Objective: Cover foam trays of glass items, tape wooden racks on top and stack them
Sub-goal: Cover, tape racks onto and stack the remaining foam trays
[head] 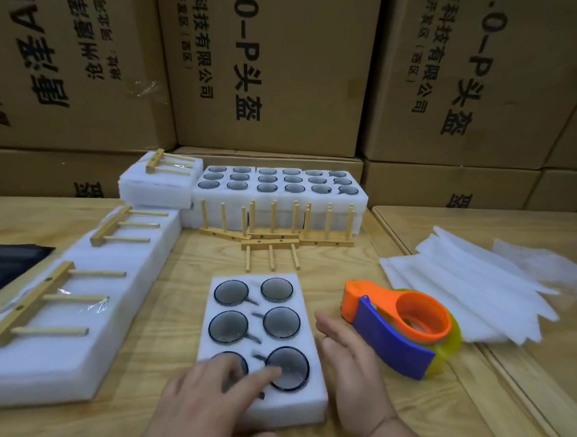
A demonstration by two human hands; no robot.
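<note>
A white foam tray (303,307) holding several round dark glass items lies uncovered in front of me on the wooden table. My left hand (215,396) rests on the tray's near end, its fingertips touching the glass discs there. Beside the tray's right edge, my right hand (352,364) is held flat and open, apart from the orange and blue tape dispenser (399,323). Loose wooden racks (272,241) lie behind the tray. White foam cover sheets (472,290) are piled at the right.
A long covered foam block (72,313) with taped wooden racks on top runs along the left. More foam trays of glass (279,184) and a small stack (157,183) stand at the back. Cardboard boxes (273,65) wall the rear. A dark object (0,265) sits far left.
</note>
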